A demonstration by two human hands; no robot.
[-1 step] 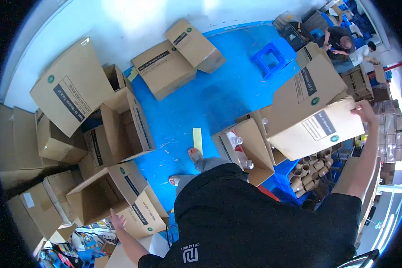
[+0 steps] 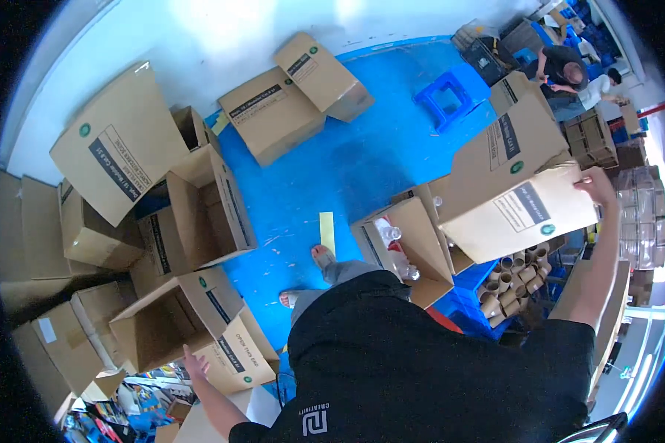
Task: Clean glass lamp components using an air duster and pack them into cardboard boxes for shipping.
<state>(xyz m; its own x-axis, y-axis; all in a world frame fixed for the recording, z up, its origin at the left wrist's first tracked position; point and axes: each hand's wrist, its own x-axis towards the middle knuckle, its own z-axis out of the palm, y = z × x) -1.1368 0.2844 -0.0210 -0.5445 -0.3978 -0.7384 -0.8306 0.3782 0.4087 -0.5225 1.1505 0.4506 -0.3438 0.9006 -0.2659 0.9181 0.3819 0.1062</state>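
My right hand (image 2: 597, 186), fingers bent over the edge, grips the outer corner of a large cardboard box (image 2: 524, 203) with dark printed labels and green round marks. That box sits tilted on the right, beside an open carton (image 2: 440, 255) with clear plastic bottles (image 2: 391, 232) in it. On the left, my left hand (image 2: 195, 365) has its fingers stretched out at the edge of an open-topped cardboard box (image 2: 218, 299); I see nothing in that hand. Whether its fingertips press on the cardboard I cannot tell.
More cardboard boxes (image 2: 118, 140) are stacked on the left, and two cartons (image 2: 273, 111) stand by the wall. A blue stool (image 2: 451, 100) is farther off. Blue crates hold brown cardboard tubes (image 2: 506, 288) on the right. Two people (image 2: 569, 77) are at the far right.
My right hand and the large box in it have shifted slightly to the left. The left hand stays in nearly the same place.
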